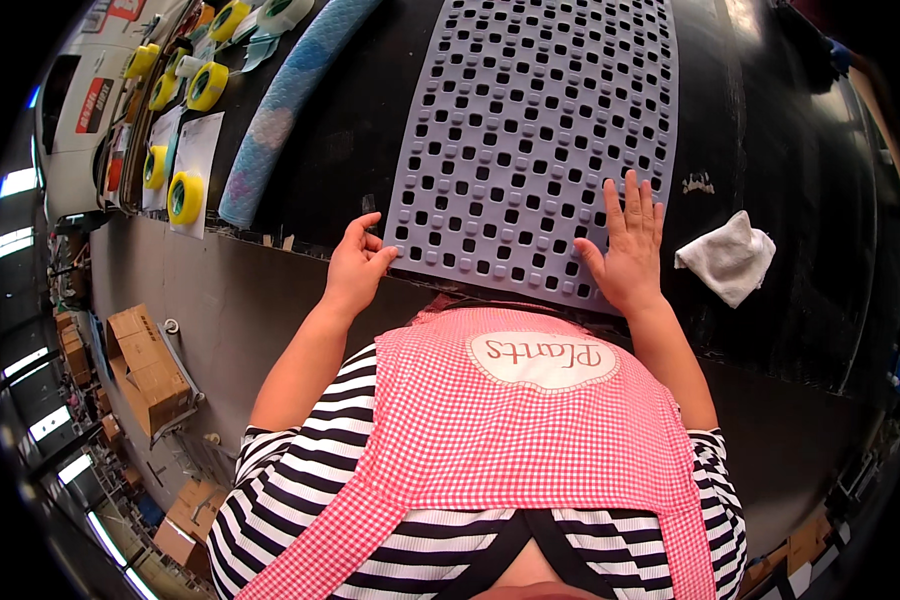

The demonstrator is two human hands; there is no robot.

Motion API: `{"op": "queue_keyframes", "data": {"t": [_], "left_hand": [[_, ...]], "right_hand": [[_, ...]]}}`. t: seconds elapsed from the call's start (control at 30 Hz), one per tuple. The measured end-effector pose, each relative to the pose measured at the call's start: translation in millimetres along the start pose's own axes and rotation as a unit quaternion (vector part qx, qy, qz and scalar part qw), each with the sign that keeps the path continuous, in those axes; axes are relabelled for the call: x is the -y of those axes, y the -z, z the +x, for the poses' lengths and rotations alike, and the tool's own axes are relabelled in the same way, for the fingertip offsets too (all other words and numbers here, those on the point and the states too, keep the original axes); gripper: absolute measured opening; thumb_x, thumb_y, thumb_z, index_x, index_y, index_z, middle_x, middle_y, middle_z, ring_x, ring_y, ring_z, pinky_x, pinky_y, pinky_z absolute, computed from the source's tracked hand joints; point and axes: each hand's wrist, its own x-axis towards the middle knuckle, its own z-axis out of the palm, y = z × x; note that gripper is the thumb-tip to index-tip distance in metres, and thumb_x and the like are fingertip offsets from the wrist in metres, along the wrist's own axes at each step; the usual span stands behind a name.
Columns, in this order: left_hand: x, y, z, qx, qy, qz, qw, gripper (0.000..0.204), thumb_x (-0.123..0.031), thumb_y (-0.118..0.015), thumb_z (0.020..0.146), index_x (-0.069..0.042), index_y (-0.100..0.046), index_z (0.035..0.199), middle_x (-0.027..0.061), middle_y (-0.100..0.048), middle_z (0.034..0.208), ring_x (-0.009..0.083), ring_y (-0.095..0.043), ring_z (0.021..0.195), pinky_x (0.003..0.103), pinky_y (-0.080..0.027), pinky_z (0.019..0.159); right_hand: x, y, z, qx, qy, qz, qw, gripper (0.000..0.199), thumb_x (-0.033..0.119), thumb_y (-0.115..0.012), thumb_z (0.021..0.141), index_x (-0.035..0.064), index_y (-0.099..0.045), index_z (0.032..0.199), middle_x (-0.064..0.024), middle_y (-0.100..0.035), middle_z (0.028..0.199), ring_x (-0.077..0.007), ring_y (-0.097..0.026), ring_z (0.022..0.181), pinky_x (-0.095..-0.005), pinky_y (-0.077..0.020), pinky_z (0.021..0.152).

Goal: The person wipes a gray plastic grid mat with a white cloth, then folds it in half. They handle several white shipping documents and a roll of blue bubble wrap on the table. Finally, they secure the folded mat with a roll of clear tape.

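A large grey rubber mat (530,120) with rows of square holes lies flat on a black table (770,170) in front of me. My left hand (358,262) pinches the mat's near left corner between thumb and fingers. My right hand (628,244) rests flat on the mat's near right part, fingers spread and pressing down. A red checked apron over a striped shirt fills the lower part of the view.
A crumpled white cloth (730,258) lies on the table right of the mat. A blue patterned mat (285,100) lies to the left. Yellow tape rolls (184,196) sit on papers at the far left. Cardboard boxes (148,365) stand on the floor.
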Motion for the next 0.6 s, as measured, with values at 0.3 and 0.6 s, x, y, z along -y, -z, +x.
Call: {"op": "queue_keyframes", "data": {"t": [0.3,0.6], "left_hand": [[-14.6,-5.0,-17.7,-0.076,-0.073,0.28,0.954,0.054,-0.014,-0.076,0.086,-0.003,-0.055,0.134,0.0094,-0.062,0.107,0.0224,-0.064,0.081,0.036,-0.053,0.076],[-35.0,-64.8,33.5,0.085,-0.299,0.491,0.814,0.09,-0.058,-0.06,0.091,-0.008,-0.028,0.159,0.0189,-0.013,0.169,0.0404,-0.007,0.156,0.057,-0.001,0.123]], "right_hand": [[2.3,-4.7,2.4,0.086,0.009,-0.006,0.996,0.088,0.055,-0.063,0.091,0.0168,-0.025,0.162,-0.0165,-0.009,0.169,-0.0363,-0.005,0.156,-0.0539,-0.0001,0.124],[4.3,-14.1,-1.1,0.069,-0.008,0.016,0.997,0.102,0.059,-0.061,0.091,-0.0037,-0.018,0.159,-0.025,-0.01,0.167,-0.0388,-0.008,0.156,-0.0498,-0.0054,0.126]]}}
